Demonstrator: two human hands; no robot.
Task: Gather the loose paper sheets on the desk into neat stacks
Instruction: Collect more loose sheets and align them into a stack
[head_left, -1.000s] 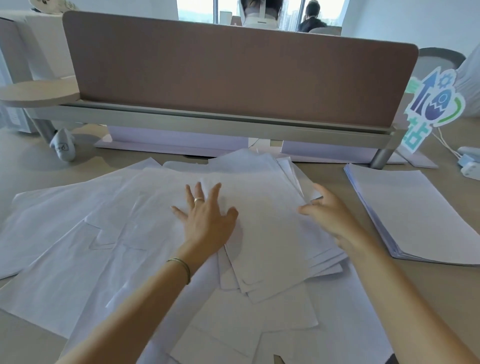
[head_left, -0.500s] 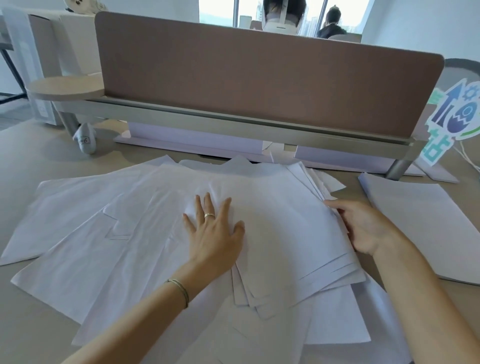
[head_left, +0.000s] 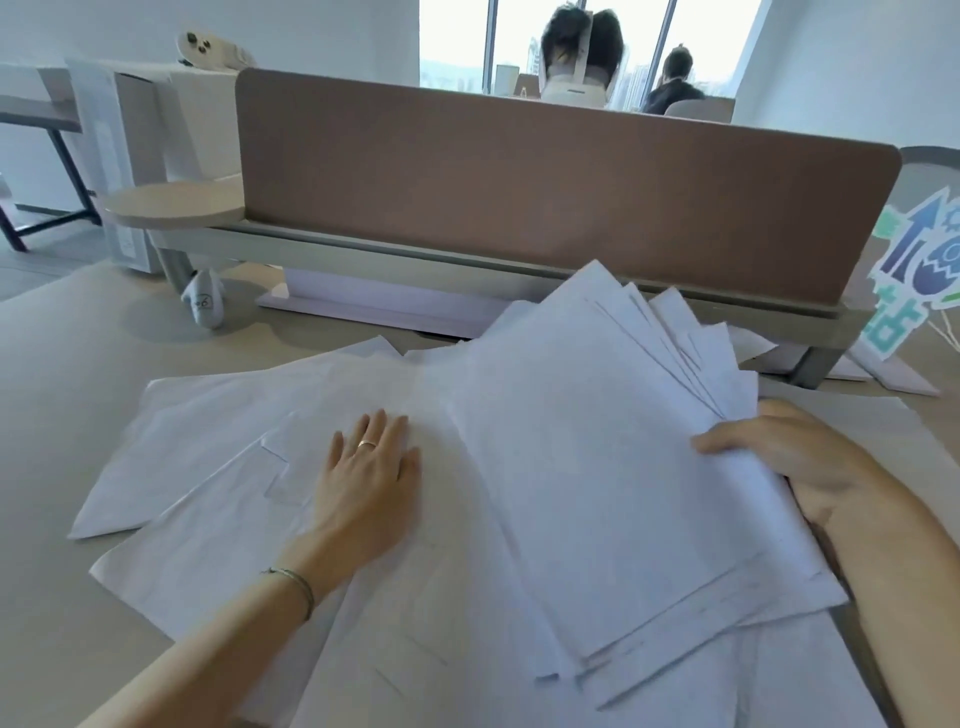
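Observation:
Loose white paper sheets (head_left: 234, 441) lie spread in an overlapping layer across the beige desk (head_left: 62, 374). My left hand (head_left: 366, 480) rests flat on them with straight fingers, a ring on one finger. My right hand (head_left: 800, 462) grips the right edge of a fanned bundle of several sheets (head_left: 597, 467), thumb on top and fingers underneath, raising that edge off the desk. The bundle's far corners splay out toward the divider.
A brown divider panel (head_left: 545, 192) on a grey rail stands along the back of the desk. A small white object (head_left: 203, 306) sits at its left foot. A colourful cut-out sign (head_left: 914, 275) stands at the far right. People sit beyond the divider.
My right hand has taken hold of the bundle's right edge and lifted it, fanning the sheets. My left hand slid left off the bundle onto the flat sheets. The view has turned left.

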